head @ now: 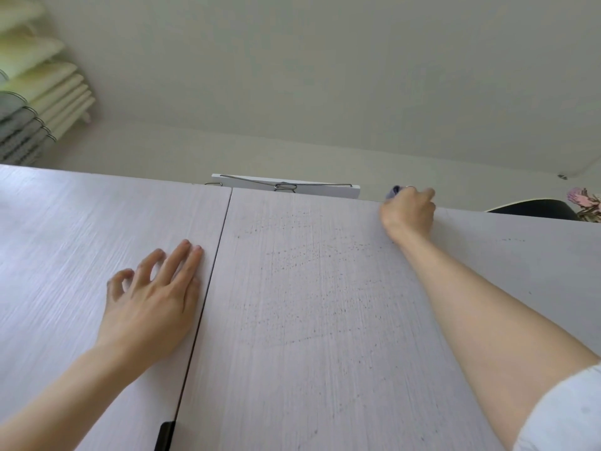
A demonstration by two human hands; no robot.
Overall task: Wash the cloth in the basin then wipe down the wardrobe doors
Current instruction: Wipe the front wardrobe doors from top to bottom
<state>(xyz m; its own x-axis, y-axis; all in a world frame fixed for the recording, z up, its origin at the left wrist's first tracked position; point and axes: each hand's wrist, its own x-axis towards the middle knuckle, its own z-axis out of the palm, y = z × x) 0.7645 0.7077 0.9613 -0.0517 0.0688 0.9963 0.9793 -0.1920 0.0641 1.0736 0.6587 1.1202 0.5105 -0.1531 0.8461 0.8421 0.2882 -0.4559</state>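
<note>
Two pale wood-grain wardrobe doors fill the view from below: the left door (81,242) and the right door (309,288), split by a dark gap. My left hand (153,297) rests flat on the left door beside the gap, fingers spread. My right hand (408,214) reaches to the top edge of the right door and grips a small bluish cloth (395,191), mostly hidden by the fingers. Fine damp speckles mark the right door's surface.
A white box with wire hangers (286,187) lies on the wardrobe top behind the doors. Folded pillows or bedding (35,92) are stacked upper left. A dark object and pink flowers (582,203) sit at the far right. A black door handle (164,436) shows near the bottom.
</note>
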